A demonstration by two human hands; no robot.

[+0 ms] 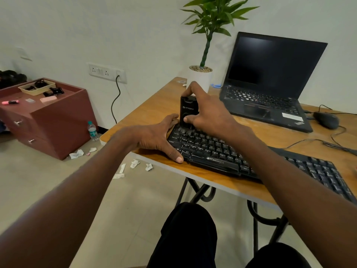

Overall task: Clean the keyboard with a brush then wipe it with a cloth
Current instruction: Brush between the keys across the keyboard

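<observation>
A white wall with a socket strip [107, 72] backs my wooden counter [154, 111], where a potted plant [201, 74] stands near the far edge beside an open laptop [270, 82] with a dark screen. The black keyboard [218, 151] lies slantwise along the near edge; its right end runs out of view and my right forearm hides part of its middle. My right hand [208, 111] grips the black brush [188, 111] upright, thumb on its front and fingers curled over the top and back, so the far side of the brush is hidden. Its pale bristles, blurred, touch the keys at the keyboard's top-left corner. My left hand [154, 138] clamps that left end, thumb on the front edge, fingers curled round the back edge. A mouse [326, 119] sits right of the laptop. Crumpled paper scraps [135, 163] lie on the floor near a red cabinet [48, 120], whose small items are too small to make out.
</observation>
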